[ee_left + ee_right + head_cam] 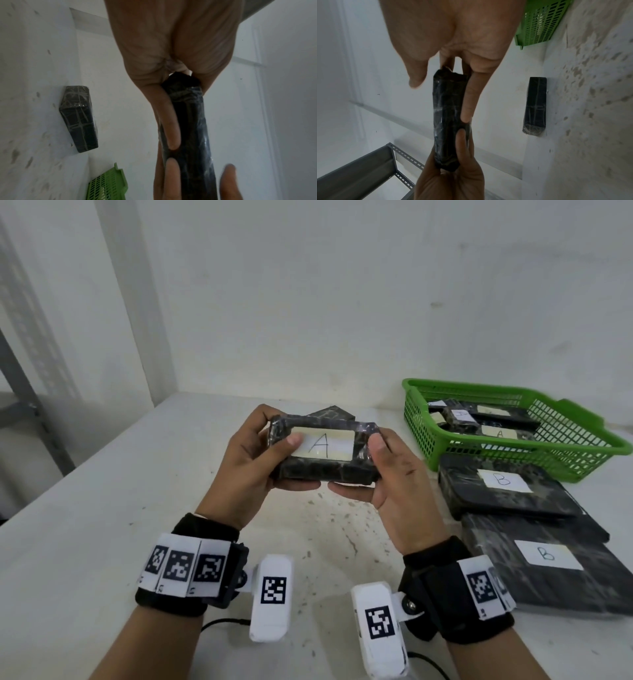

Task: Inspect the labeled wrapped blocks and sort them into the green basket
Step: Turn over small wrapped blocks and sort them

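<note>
I hold a black wrapped block with a white label marked A above the middle of the table, label facing me. My left hand grips its left end and my right hand grips its right end, thumbs on the front face. Both wrist views show the block edge-on between fingers and thumbs. The green basket at the back right holds several labeled blocks; one reads A. Another wrapped block lies on the table behind the held one, also seen as a dark block in the wrist views.
Two larger black blocks labeled B lie at the right, in front of the basket. The white table is speckled in the middle. A grey metal shelf frame stands at the left. White walls rise behind.
</note>
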Demonstrator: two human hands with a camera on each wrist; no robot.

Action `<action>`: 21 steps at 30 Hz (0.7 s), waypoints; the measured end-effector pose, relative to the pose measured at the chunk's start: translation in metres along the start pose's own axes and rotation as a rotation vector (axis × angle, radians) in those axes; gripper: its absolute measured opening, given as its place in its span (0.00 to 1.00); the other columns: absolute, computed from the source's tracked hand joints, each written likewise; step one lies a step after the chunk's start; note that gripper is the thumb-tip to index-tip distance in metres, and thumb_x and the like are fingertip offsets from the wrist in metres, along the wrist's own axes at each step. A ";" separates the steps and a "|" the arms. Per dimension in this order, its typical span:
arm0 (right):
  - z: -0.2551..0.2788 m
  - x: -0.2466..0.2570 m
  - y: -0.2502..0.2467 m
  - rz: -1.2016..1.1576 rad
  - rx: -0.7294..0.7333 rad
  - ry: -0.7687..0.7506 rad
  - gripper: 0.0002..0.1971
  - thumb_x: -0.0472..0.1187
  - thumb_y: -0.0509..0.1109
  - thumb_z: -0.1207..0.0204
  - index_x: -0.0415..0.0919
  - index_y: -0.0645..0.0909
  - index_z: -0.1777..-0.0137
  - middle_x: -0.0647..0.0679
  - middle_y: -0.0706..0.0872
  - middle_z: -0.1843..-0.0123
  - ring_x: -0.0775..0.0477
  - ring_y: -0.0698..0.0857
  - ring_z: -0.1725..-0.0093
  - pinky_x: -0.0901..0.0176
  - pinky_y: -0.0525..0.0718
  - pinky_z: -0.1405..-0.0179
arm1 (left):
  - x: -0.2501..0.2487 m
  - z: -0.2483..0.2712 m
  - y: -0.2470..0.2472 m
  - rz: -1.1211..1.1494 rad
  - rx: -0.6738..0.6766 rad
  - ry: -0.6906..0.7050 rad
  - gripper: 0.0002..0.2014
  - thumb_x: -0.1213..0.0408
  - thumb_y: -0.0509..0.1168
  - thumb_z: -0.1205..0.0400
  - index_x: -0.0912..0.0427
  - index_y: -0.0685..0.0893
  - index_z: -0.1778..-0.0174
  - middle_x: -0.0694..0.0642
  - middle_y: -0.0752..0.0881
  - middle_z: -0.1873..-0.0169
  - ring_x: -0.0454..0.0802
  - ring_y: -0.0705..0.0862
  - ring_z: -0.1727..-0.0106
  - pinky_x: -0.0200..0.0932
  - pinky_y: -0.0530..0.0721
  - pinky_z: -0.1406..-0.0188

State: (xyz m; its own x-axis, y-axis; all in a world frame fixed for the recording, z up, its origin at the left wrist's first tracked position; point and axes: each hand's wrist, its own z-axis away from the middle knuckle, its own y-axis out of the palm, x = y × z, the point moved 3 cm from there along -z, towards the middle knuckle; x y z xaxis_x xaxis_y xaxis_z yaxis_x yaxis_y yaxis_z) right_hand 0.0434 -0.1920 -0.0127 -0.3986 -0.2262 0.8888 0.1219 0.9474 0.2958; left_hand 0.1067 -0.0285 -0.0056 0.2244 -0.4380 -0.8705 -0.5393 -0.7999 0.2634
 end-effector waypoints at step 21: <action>-0.002 -0.005 -0.006 -0.061 0.075 0.108 0.19 0.31 0.65 0.20 0.50 0.84 0.35 0.35 0.84 0.33 0.37 0.88 0.41 0.47 0.90 0.52 | 0.003 -0.001 -0.001 -0.040 0.026 -0.050 0.12 0.74 0.64 0.26 0.57 0.75 0.51 0.48 0.83 0.62 0.53 0.88 0.60 0.56 0.91 0.60</action>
State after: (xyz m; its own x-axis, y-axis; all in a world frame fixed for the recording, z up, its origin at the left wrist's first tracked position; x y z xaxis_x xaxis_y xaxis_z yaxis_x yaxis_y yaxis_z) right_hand 0.0461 -0.1969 -0.0179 -0.3027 -0.3033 0.9035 0.0300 0.9445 0.3271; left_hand 0.1090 -0.0297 -0.0079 0.2060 -0.3843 -0.8999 -0.5521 -0.8050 0.2174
